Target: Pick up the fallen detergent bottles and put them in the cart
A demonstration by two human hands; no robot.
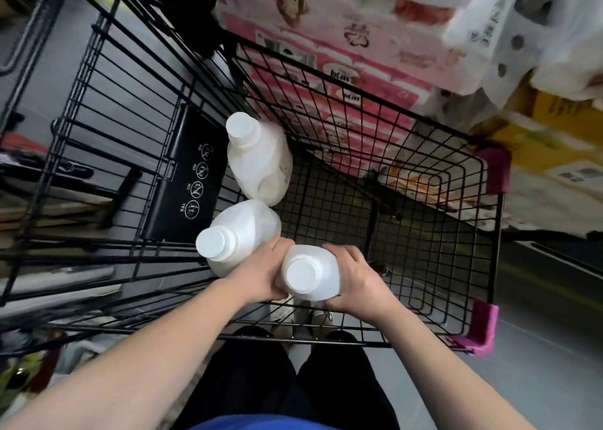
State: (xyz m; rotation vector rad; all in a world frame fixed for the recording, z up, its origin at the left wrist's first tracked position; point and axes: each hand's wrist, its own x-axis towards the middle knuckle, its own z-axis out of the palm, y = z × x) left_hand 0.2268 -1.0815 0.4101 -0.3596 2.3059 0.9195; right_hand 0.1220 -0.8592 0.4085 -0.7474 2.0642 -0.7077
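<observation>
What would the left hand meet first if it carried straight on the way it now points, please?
Probably the middle white bottle: the left hand already lies against its side, though depth is unclear.

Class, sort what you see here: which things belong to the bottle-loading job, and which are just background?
Job:
white bottle held in both hands
two white bottles in the basket
black wire cart
left hand
right hand

Background:
pink tissue packs
yellow boxes

Both hands cover the lower body of the near white plastic detergent bottle (310, 274). The black wire shopping cart (424, 181) runs off the left edge. Print on the pink paper-roll packs (342, 47) is blurred beyond reading.
</observation>
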